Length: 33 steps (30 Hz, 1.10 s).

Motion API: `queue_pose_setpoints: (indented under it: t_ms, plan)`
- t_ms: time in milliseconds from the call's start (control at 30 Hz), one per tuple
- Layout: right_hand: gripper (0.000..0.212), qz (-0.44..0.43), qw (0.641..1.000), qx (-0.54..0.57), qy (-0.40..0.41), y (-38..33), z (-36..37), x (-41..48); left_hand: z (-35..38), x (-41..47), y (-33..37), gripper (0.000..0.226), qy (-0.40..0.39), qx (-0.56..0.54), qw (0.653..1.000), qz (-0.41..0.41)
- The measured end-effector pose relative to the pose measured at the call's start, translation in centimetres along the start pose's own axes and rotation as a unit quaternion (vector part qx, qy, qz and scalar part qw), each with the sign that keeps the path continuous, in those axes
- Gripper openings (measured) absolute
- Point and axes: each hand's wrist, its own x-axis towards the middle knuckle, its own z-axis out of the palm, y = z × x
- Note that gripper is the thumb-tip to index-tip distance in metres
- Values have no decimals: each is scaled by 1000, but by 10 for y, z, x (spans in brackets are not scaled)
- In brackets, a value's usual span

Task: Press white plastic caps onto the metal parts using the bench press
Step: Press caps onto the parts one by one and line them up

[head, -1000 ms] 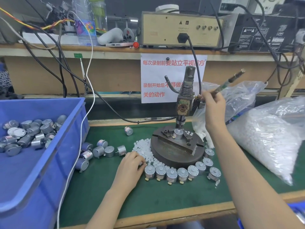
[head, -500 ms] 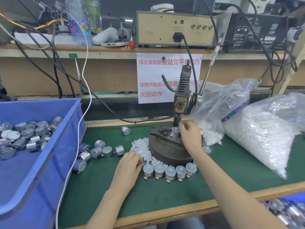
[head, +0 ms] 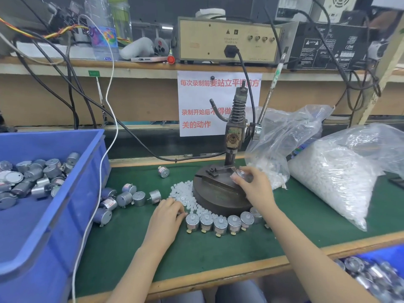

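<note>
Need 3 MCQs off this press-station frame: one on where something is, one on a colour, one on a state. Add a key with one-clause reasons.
1. The left hand is: A on the shelf; B at the loose white caps beside the press base; C on a plastic bag.
2. The bin holding metal parts is: A blue; B red; C grey.
3. The press lever is: A pulled down by a hand; B missing; C upright, untouched.

Key: 1 B, its fingertips are at the cap pile left of the base. 2 A, its walls are blue. 3 C, it stands upright while the right hand is down at the base.
</note>
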Motion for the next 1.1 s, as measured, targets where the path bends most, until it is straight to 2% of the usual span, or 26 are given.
queue_pose_setpoints:
  t_ms: [100,167,267,367,533,733,867,1033,1100]
  plan:
    - [37,27,995,43,88,7,-18,-3,0,-1,0,14,1,0,1000,0]
    - [37,52,990,4,132,16,-32,-2,0,0,0,14,5,-1,1000,-6]
    - [39,89,984,-87,128,38,-47,-5,0,0,0,15,12,15,1000,-21]
    - [38,127,975,-122,136,55,-53,-13,0,-1,0,15,17,19,999,-31]
    - [37,167,974,-136,71,70,-48,-25,-3,-1,1,16,5,18,999,-33]
    - [37,150,974,-170,27,64,-54,-23,-7,-4,0,13,-9,-7,999,-34]
    - [29,126,969,-211,7,62,-49,-28,-10,-11,-3,14,-6,-16,999,-36]
    - [33,189,967,-162,-46,54,-54,-27,-14,-16,-5,16,-14,-4,1000,-28]
    - [38,200,963,-174,-55,48,-56,-27,-15,-18,-7,15,-12,-9,999,-31]
